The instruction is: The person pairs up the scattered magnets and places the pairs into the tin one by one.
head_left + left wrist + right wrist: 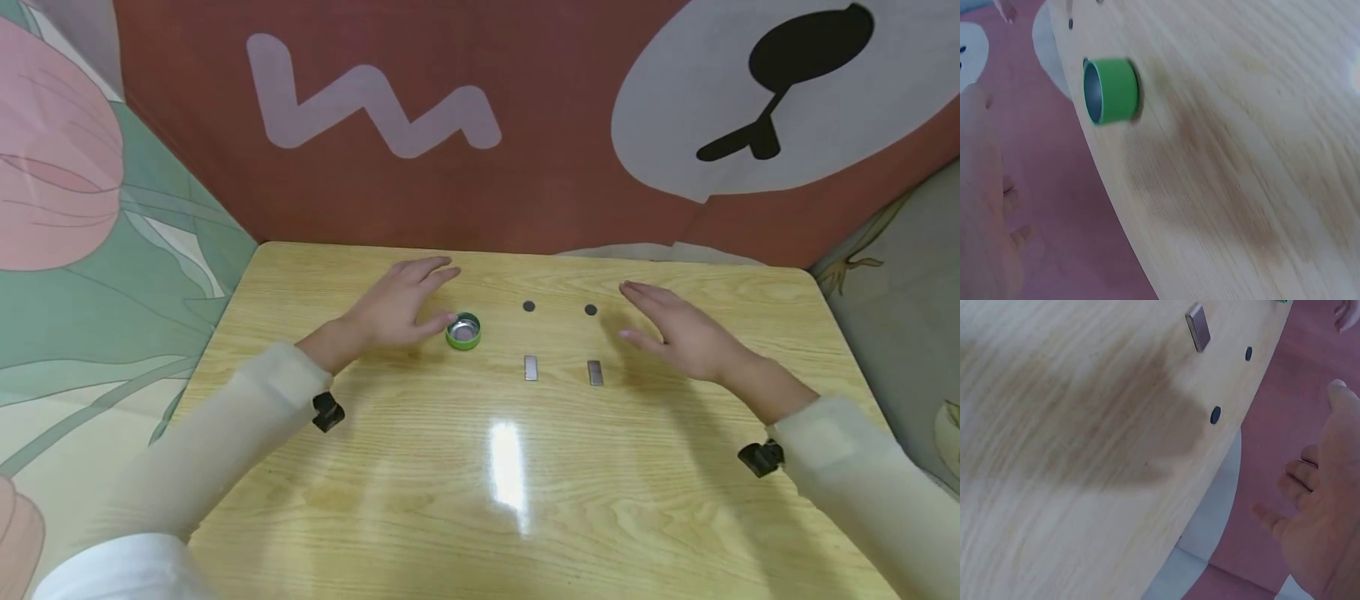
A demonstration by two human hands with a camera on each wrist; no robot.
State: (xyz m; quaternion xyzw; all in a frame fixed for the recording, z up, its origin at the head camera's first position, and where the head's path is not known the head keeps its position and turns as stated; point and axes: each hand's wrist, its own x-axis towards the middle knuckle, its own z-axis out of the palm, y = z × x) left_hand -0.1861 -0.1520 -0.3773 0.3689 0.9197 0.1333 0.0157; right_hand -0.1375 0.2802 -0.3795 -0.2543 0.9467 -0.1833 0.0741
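Note:
A small round green tin [463,332], silvery inside and without a lid, stands on the table. Just left of it hovers my left hand [397,307], fingers extended, the thumb tip close by the tin's rim in the head view. The left wrist view shows the green tin [1116,91] from its side. My right hand [686,333] is raised over the table's right half, its fingers loosely extended and holding nothing. Nearest to it are a dark round disc [591,310] and a grey rectangular block [595,372]. Further left lie another dark disc [528,306] and a shinier rectangular block [531,367].
The wooden table [420,467] ends at a reddish-brown printed backdrop [540,192] along its far edge. A floral printed wall [187,192] borders the left side. Black wrist cameras sit under both cuffs. A bright reflection shows at the table's middle.

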